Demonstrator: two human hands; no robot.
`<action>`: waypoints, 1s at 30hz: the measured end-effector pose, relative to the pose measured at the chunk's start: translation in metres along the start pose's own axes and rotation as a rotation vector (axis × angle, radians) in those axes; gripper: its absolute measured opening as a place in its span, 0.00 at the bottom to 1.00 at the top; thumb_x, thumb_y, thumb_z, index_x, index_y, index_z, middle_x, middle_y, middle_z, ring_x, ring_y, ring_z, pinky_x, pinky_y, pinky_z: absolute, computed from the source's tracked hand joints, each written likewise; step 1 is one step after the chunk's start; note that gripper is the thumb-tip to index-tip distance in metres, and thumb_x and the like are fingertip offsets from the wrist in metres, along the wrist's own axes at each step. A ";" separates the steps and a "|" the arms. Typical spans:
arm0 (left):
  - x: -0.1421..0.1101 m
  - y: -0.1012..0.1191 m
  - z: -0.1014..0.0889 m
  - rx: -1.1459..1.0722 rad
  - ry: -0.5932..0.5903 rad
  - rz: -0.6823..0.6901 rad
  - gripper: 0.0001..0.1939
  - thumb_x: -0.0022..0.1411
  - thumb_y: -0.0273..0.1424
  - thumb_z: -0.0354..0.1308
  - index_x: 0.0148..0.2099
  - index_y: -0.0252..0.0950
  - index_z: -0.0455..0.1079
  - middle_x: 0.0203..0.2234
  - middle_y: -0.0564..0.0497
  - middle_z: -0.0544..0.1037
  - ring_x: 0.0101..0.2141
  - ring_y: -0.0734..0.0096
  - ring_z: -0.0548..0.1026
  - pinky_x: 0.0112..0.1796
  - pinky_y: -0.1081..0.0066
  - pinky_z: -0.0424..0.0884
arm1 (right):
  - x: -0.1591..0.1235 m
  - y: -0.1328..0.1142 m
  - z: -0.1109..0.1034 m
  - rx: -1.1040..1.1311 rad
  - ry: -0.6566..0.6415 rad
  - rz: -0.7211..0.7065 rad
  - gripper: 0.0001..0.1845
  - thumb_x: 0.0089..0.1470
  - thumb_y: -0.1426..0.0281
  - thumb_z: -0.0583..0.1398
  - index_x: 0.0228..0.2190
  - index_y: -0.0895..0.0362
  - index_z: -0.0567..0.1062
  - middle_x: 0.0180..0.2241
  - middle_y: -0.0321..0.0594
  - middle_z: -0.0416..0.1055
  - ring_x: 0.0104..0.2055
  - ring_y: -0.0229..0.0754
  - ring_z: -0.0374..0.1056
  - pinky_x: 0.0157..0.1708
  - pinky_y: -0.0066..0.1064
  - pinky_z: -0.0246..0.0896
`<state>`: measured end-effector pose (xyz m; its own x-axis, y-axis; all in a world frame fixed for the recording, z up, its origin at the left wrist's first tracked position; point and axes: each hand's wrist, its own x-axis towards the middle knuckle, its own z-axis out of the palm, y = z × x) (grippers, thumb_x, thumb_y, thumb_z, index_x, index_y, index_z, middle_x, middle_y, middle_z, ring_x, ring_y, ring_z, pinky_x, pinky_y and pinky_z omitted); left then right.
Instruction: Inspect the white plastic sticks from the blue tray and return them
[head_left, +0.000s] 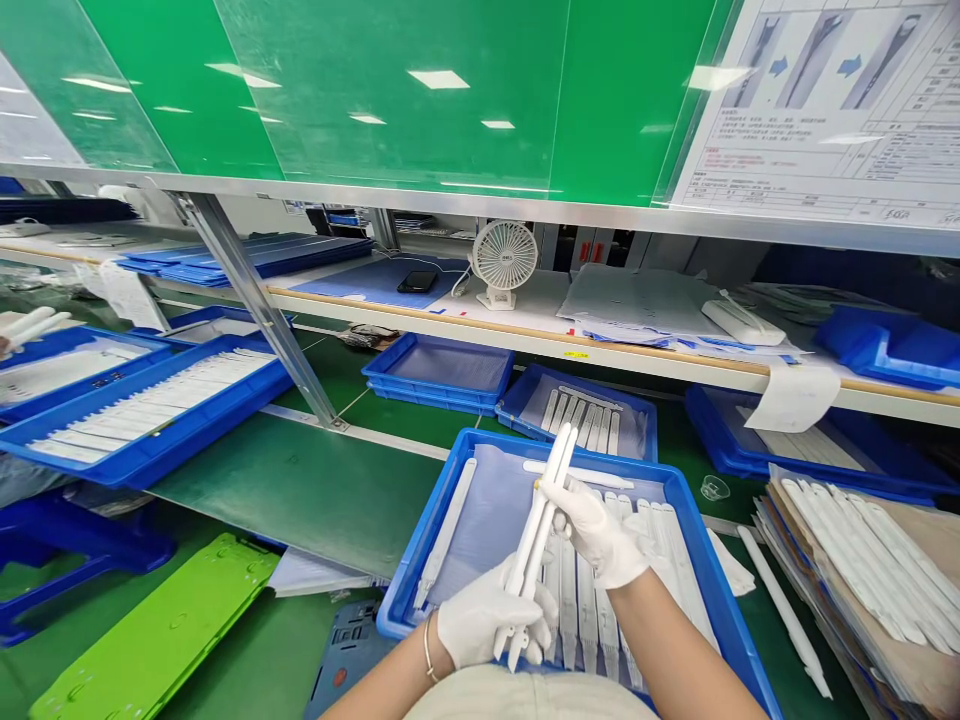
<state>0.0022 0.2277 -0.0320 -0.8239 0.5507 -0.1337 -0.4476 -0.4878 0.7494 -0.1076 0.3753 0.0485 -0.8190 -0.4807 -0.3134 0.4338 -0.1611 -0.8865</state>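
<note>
On the far left, a long blue tray [150, 420] holds a row of white strips. The lime green plate [150, 630] lies lower, on the table. In the middle, the left hand [484, 625] is closed around the lower ends of two white long parts [541, 530], and the right hand [596, 530] pinches them near the middle — both above the blue tray [420, 560] with similar pieces. To do this well, I think the grip must be gentle and the parts kept parallel — they look thin. At right, more white pieces [862, 560] lie on cardboard
</note>
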 end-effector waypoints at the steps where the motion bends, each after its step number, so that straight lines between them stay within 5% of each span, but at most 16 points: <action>1: 0.000 0.000 0.000 -0.002 0.000 -0.026 0.50 0.48 0.34 0.72 0.62 0.29 0.43 0.36 0.46 0.72 0.28 0.71 0.75 0.26 0.74 0.73 | 0.001 0.000 0.000 0.024 -0.004 0.006 0.44 0.29 0.50 0.75 0.38 0.68 0.66 0.22 0.34 0.63 0.18 0.26 0.53 0.17 0.20 0.42; 6: 0.003 -0.012 -0.013 -0.105 -0.233 0.045 0.31 0.63 0.39 0.64 0.60 0.31 0.54 0.40 0.43 0.71 0.33 0.68 0.78 0.31 0.72 0.76 | 0.003 0.007 -0.008 0.220 -0.107 0.054 0.37 0.34 0.58 0.76 0.37 0.69 0.67 0.21 0.34 0.62 0.17 0.24 0.52 0.17 0.17 0.37; 8: 0.005 -0.017 -0.017 -0.206 -0.378 0.078 0.27 0.68 0.38 0.60 0.64 0.32 0.60 0.44 0.38 0.72 0.40 0.61 0.79 0.34 0.71 0.76 | 0.004 0.011 -0.013 0.310 -0.176 0.109 0.34 0.35 0.61 0.76 0.37 0.68 0.71 0.20 0.34 0.61 0.17 0.24 0.51 0.15 0.18 0.34; 10: 0.006 -0.018 -0.017 -0.209 -0.406 0.075 0.27 0.67 0.35 0.59 0.64 0.31 0.59 0.40 0.38 0.74 0.37 0.62 0.80 0.29 0.73 0.74 | 0.007 0.015 -0.018 0.352 -0.290 0.086 0.25 0.41 0.63 0.75 0.36 0.66 0.76 0.19 0.34 0.59 0.17 0.24 0.50 0.15 0.18 0.34; 13: 0.008 -0.009 -0.011 -0.022 -0.206 0.044 0.32 0.61 0.39 0.62 0.57 0.26 0.53 0.25 0.46 0.72 0.19 0.72 0.71 0.18 0.78 0.65 | 0.016 0.020 -0.023 0.385 -0.380 -0.006 0.19 0.48 0.64 0.72 0.38 0.64 0.79 0.18 0.33 0.55 0.18 0.24 0.49 0.20 0.18 0.39; 17: 0.016 0.013 -0.003 0.332 0.211 -0.045 0.39 0.49 0.45 0.65 0.53 0.29 0.52 0.21 0.53 0.68 0.17 0.72 0.67 0.15 0.76 0.61 | 0.026 0.023 -0.026 0.112 -0.121 -0.080 0.43 0.44 0.53 0.72 0.52 0.67 0.66 0.30 0.35 0.63 0.23 0.26 0.55 0.21 0.20 0.44; 20: 0.023 0.029 0.000 0.536 0.407 -0.046 0.33 0.47 0.43 0.57 0.50 0.29 0.52 0.22 0.56 0.65 0.15 0.75 0.63 0.16 0.75 0.59 | 0.029 0.024 -0.022 -0.176 -0.020 -0.169 0.46 0.50 0.43 0.65 0.55 0.65 0.65 0.33 0.38 0.63 0.25 0.29 0.57 0.21 0.23 0.48; 22: 0.026 0.037 0.001 0.833 0.551 -0.078 0.26 0.55 0.38 0.57 0.51 0.29 0.55 0.28 0.51 0.68 0.20 0.71 0.68 0.22 0.68 0.64 | 0.030 0.024 -0.018 -0.287 -0.001 -0.188 0.49 0.49 0.38 0.62 0.54 0.65 0.64 0.33 0.38 0.63 0.25 0.31 0.59 0.20 0.25 0.51; 24: 0.027 0.041 0.003 1.311 0.692 -0.099 0.18 0.63 0.35 0.54 0.50 0.29 0.62 0.35 0.41 0.72 0.32 0.55 0.74 0.30 0.63 0.60 | 0.033 0.024 -0.014 -0.351 0.038 -0.205 0.46 0.48 0.37 0.61 0.50 0.64 0.64 0.32 0.37 0.62 0.24 0.31 0.58 0.18 0.26 0.50; 27: 0.023 0.041 0.005 1.669 0.748 -0.126 0.21 0.67 0.40 0.50 0.54 0.31 0.66 0.37 0.37 0.74 0.40 0.43 0.74 0.33 0.63 0.50 | 0.037 0.024 -0.014 -0.354 0.069 -0.230 0.35 0.52 0.45 0.63 0.43 0.63 0.65 0.29 0.36 0.61 0.23 0.30 0.55 0.18 0.24 0.46; 30: 0.016 0.037 0.007 1.535 0.648 -0.117 0.32 0.64 0.41 0.55 0.66 0.33 0.60 0.47 0.41 0.73 0.47 0.48 0.73 0.40 0.60 0.61 | 0.038 0.024 -0.019 -0.310 0.069 -0.162 0.34 0.49 0.48 0.65 0.41 0.65 0.66 0.28 0.37 0.62 0.23 0.29 0.53 0.19 0.24 0.43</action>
<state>-0.0253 0.2232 -0.0022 -0.9862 -0.0102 -0.1654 -0.1027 0.8210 0.5617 -0.1356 0.3697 0.0083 -0.8958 -0.4095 -0.1730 0.1701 0.0438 -0.9844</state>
